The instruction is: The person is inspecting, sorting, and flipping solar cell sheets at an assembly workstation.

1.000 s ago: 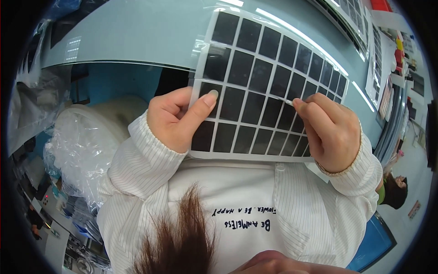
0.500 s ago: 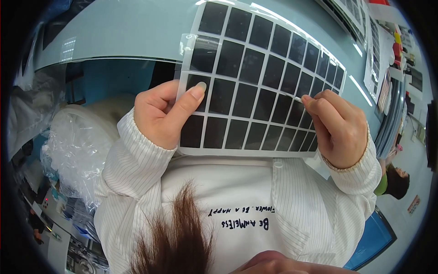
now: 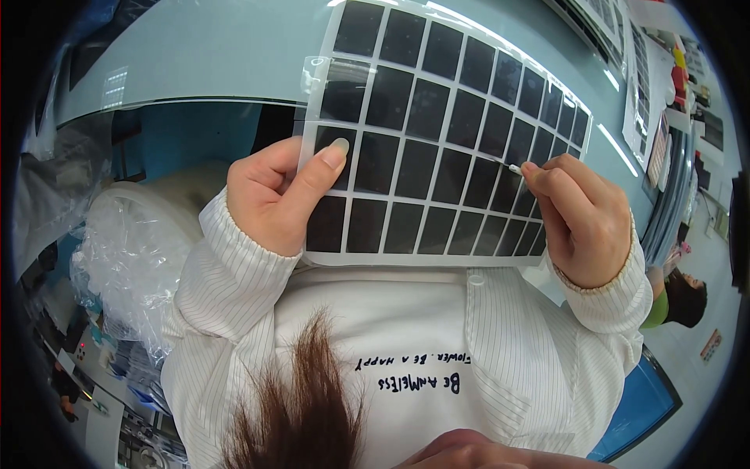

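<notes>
A sheet of dark rectangles in a pale grid [image 3: 416, 166] leans between my hands, its lower edge near my shirt. My left hand [image 3: 277, 191] is closed on its left edge, thumb on the front and fingers behind. Over the sheet's right part, my right hand [image 3: 586, 215] pinches a small white-tipped stick, like a cotton swab [image 3: 514, 168]. The white tip is at the face of the sheet; whether it touches I cannot tell. Most of the stick is hidden in my fingers. A clear film tab [image 3: 315, 76] juts out at the sheet's upper left edge.
The sheet rests over a pale glossy table [image 3: 219, 59] with a curved-looking front edge. On the left stands a white bin [image 3: 144, 207] with a clear plastic liner. More gridded sheets [image 3: 639, 102] and a stack of grey sheets [image 3: 678, 191] lie at the right. Another person [image 3: 680, 301] is at the far right.
The white tip and my right hand have shifted very slightly right. My left hand and the sheet's left edge have edged a little left.
</notes>
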A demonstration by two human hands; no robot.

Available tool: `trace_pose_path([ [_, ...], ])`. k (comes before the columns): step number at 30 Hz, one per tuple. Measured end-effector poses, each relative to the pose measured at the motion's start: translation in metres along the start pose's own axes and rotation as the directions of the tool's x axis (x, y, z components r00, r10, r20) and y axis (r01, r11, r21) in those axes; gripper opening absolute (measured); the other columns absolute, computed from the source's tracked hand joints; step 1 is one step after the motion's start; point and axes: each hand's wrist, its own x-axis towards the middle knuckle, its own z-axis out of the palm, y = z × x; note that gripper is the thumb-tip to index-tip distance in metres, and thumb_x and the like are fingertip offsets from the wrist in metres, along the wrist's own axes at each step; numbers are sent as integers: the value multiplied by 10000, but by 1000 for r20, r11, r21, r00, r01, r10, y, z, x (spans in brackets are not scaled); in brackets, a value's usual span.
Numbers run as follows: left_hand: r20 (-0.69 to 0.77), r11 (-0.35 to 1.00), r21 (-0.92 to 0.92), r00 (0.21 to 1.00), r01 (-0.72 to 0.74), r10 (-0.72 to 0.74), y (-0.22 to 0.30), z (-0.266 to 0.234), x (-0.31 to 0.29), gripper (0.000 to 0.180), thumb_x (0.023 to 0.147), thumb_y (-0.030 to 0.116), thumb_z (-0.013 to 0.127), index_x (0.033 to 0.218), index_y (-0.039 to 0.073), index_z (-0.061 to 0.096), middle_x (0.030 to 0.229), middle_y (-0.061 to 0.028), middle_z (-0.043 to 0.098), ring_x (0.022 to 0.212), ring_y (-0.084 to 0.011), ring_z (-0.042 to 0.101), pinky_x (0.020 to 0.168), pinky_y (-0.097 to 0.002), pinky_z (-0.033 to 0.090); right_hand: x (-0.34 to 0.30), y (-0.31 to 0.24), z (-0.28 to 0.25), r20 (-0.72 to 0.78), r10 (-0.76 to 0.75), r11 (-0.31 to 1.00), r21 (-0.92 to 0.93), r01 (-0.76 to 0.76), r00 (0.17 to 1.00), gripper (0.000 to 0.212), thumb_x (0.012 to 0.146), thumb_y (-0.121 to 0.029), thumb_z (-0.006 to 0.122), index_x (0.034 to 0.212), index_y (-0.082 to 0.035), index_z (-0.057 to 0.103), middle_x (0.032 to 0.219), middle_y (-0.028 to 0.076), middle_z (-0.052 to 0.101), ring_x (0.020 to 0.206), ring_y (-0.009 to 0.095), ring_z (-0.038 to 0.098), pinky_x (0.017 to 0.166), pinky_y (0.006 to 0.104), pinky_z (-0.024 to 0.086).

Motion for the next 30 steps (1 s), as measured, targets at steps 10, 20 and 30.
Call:
trace_pose_path([
  [10, -25, 999, 27, 999, -29, 29, 3, 3, -1, 222, 864, 195, 601, 768, -3, 626, 558, 70, 447, 523, -19, 333, 484, -193, 280, -11, 2, -4, 7, 36, 998, -59, -36, 999, 151, 729, 78, 635, 688, 29, 498, 607, 104, 493, 461, 206, 498, 416, 280, 372],
  [20, -96, 997, 56, 994, -51, 57, 7, -4, 1, 226, 853, 159, 609, 694, -2, 598, 578, 68, 474, 539, -16, 349, 494, -189, 282, -53, 36, -11, 49, 188, 967, -186, -176, 981, 124, 703, 73, 607, 692, 23, 495, 609, 116, 465, 487, 272, 497, 448, 322, 376],
  [30, 524, 788, 358, 806, -502, 276, 58, -30, -4, 112, 796, 51, 606, 814, -53, 641, 602, -68, 578, 486, -112, 496, 462, -220, 358, -81, 32, -51, 96, 422, 805, 417, -422, 901, 187, 764, 6, 522, 950, 30, 520, 816, 35, 523, 637, 72, 488, 565, 214, 390],
])
